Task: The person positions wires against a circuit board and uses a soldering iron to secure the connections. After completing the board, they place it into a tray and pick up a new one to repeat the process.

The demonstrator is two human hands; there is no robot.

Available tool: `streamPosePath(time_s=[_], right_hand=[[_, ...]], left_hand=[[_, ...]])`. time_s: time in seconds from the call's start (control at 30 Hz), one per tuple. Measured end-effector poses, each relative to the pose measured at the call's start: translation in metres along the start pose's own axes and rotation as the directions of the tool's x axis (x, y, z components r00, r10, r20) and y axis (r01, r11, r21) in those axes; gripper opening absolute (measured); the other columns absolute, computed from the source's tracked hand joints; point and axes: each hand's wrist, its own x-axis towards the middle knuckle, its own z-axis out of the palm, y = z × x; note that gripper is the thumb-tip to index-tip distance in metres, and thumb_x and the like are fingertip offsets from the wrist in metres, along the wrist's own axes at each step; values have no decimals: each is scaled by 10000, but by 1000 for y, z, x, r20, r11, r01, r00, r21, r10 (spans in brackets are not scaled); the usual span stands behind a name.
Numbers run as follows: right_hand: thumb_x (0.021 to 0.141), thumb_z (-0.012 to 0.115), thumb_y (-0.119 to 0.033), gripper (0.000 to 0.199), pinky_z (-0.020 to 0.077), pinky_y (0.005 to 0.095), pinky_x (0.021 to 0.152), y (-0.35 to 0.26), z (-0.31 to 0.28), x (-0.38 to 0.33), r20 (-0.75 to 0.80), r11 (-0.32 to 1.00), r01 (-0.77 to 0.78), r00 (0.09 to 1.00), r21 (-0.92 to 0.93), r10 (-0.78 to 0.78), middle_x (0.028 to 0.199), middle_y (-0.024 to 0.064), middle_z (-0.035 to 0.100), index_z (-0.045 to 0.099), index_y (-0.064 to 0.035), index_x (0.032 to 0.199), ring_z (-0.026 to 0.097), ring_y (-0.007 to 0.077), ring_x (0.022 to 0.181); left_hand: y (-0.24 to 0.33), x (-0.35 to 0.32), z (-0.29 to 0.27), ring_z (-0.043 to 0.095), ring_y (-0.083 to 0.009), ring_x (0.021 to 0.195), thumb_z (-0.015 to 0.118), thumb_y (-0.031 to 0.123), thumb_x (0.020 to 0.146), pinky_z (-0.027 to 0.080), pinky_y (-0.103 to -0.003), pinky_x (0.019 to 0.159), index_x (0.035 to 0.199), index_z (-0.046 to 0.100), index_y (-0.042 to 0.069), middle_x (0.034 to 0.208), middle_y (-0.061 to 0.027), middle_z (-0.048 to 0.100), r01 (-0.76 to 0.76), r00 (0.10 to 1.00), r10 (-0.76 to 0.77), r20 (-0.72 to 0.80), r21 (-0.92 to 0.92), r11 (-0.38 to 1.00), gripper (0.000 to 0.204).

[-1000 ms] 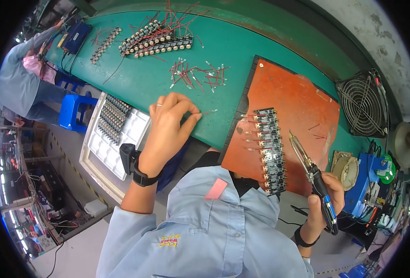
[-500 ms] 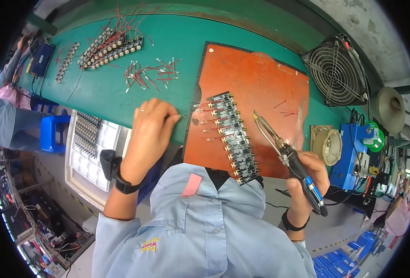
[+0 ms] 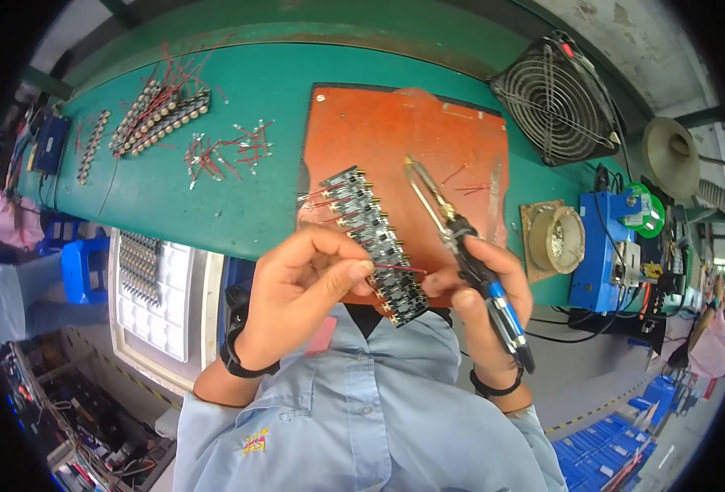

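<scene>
My left hand [image 3: 301, 291] is closed in a pinch on a thin red wire [image 3: 402, 268], just over the lower part of a black circuit board panel [image 3: 362, 220]. The panel lies slantwise on an orange-red mat [image 3: 395, 123], with a few red wires along its upper left edge. My right hand [image 3: 493, 299] grips a soldering iron [image 3: 479, 264] with a black and blue handle. The iron's tip points up and left over the mat, right of the panel and apart from it. Fingertips of my right hand come close to the wire's free end; whether they touch it I cannot tell.
Loose red wires [image 3: 206, 156] and a heap of finished-looking boards [image 3: 153, 119] lie on the green table [image 3: 272, 74] at left. On the right stand a fan [image 3: 555, 102], a round solder pot [image 3: 557, 238] and a blue unit [image 3: 593, 254]. A white tray [image 3: 178, 287] sits lower left.
My left hand has come right from the table edge to the panel and now shows a red wire in its pinch. The view has shifted; the soldering iron stays in my right hand.
</scene>
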Motion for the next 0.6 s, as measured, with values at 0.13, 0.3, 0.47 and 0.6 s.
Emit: streamPosePath(time_s=[0.13, 0.3, 0.47, 0.6], right_hand=[[874, 671, -146, 527, 542, 294, 684, -2, 3, 5, -9, 998, -59, 998, 8, 59, 855, 110, 636, 425, 28, 1306, 638, 160, 752], [852, 668, -42, 506, 531, 276, 684, -1, 5, 10, 9, 996, -70, 997, -50, 71, 849, 93, 628, 440, 27, 1298, 628, 138, 756], [836, 670, 10, 455, 515, 249, 675, -1, 9, 8, -11, 976, 3, 1000, -219, -6, 845, 73, 622, 488, 31, 1253, 611, 111, 741], [826, 680, 20, 428, 511, 239, 680, 2, 8, 7, 51, 941, 92, 995, -326, -80, 851, 65, 623, 516, 35, 1222, 607, 102, 744]], left_hand=[[-7, -4, 7, 634, -94, 796, 615, 14, 915, 533, -224, 704, 1000, 588, -61, 920, -70, 640, 6, 997, -12, 74, 70, 998, 117], [-9, -5, 9, 640, -117, 764, 663, 3, 867, 538, -248, 680, 966, 619, -36, 891, -83, 643, -103, 992, 82, 93, 253, 962, 116], [-9, 0, 13, 643, -190, 754, 738, -2, 769, 521, -283, 637, 932, 652, -17, 849, -96, 643, -446, 894, 359, 268, 602, 662, 185], [-16, 1, 14, 630, -218, 737, 759, -8, 732, 504, -303, 617, 923, 663, -8, 822, -95, 640, -528, 845, 425, 324, 634, 566, 215]])
